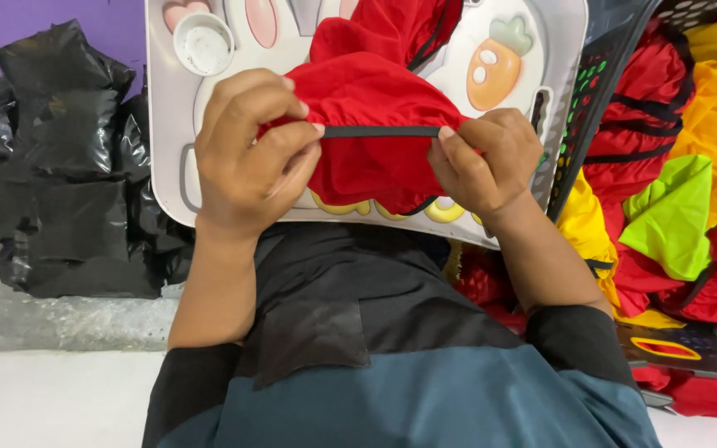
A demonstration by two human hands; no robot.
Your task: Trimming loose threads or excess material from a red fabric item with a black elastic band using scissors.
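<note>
A red fabric piece (375, 91) with a black edge band (383, 131) lies bunched on a white tray table with cartoon rabbit and carrot pictures (499, 50). My left hand (251, 149) pinches the band's left end between thumb and fingers. My right hand (483, 162) pinches its right end, and the band runs taut and level between them. The rest of the red cloth hangs below and rises behind my hands.
Black plastic bags (60, 158) are piled at the left against a purple wall. A dark perforated basket (595, 83) at the right holds red, yellow and green fabric pieces (674, 207). A small white cup (205, 43) sits in the tray's corner. Pale floor lies below.
</note>
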